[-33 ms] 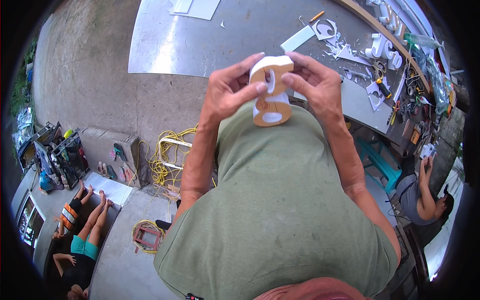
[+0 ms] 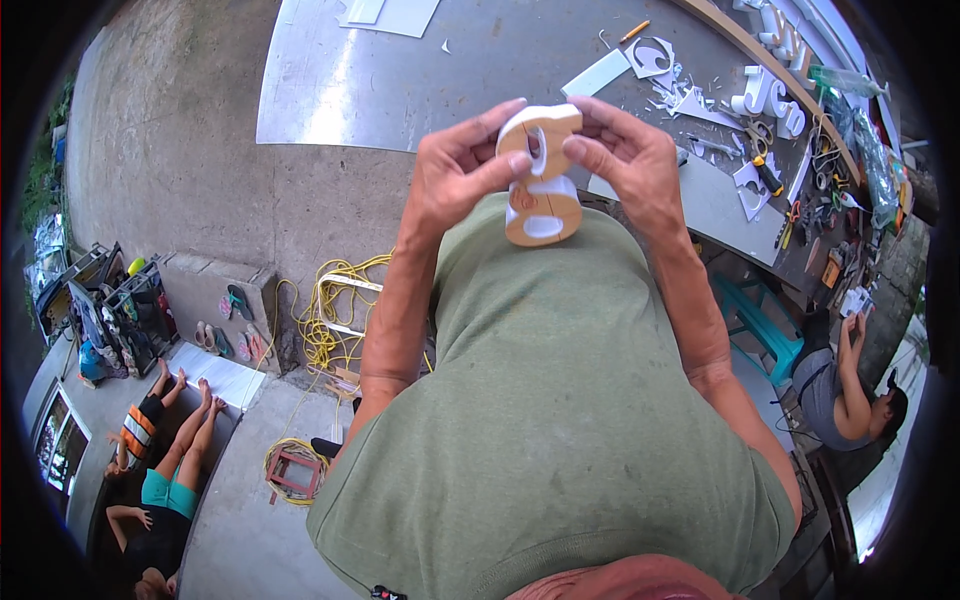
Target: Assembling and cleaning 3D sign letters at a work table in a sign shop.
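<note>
Between both hands, in front of my body at the near edge of the table, I hold a letter-shaped cutout. It has two looped openings, thick white sides and a brown, wood-coloured face turned up towards me. My left hand grips its upper left side, the thumb on the brown face and the fingers behind the white edge. On the upper right, my right hand pinches it the same way. The lower loop hangs free over my green shirt. The back of the cutout is hidden.
White scraps, scissors, a yellow-black tool and white letter shapes lie on the grey table. A teal stool and a seated person are right. Yellow cable lies left; two people rest beyond.
The cutout has shifted slightly up and to the left between my hands, and its face has turned a little. Both hands keep their hold.
</note>
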`<state>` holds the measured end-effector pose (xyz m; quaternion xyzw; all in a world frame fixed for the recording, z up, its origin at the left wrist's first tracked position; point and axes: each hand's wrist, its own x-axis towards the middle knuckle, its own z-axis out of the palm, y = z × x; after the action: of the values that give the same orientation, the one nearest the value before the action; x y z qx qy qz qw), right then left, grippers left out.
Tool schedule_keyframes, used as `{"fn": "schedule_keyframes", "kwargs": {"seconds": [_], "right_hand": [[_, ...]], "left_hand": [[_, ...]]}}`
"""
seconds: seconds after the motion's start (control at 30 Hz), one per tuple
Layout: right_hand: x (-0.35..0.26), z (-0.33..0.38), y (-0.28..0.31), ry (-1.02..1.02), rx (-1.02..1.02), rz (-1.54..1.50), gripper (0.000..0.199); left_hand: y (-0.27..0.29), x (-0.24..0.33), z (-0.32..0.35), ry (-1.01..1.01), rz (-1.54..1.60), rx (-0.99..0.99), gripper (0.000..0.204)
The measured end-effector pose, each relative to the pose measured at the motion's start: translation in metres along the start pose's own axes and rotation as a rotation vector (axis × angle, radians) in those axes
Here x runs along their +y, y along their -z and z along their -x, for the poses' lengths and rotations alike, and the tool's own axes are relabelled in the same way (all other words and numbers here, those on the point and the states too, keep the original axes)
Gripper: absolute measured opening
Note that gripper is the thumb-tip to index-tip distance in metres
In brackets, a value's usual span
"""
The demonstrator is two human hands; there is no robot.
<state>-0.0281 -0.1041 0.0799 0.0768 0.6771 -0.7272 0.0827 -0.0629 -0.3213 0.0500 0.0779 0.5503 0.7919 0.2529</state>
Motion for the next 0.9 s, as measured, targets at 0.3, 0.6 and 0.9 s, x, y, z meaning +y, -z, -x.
{"fn": "schedule_keyframes", "kwargs": {"seconds": [0.3, 0.6, 0.9], "right_hand": [[0.025, 0.011, 0.011, -0.135, -0.053, -0.003, 0.058], [0.021, 0.025, -0.006, -0.056, -0.027, 0.171, 0.064], [0.019, 0.027, -0.005, 0.019, -0.035, 0.317, 0.059]], "left_hand": [[0.021, -0.029, -0.018, -0.031, 0.192, 0.140, 0.051], [0.012, -0.027, -0.019, -0.124, 0.166, 0.182, 0.052], [0.011, -0.027, -0.017, -0.134, 0.160, 0.174, 0.051]]}}
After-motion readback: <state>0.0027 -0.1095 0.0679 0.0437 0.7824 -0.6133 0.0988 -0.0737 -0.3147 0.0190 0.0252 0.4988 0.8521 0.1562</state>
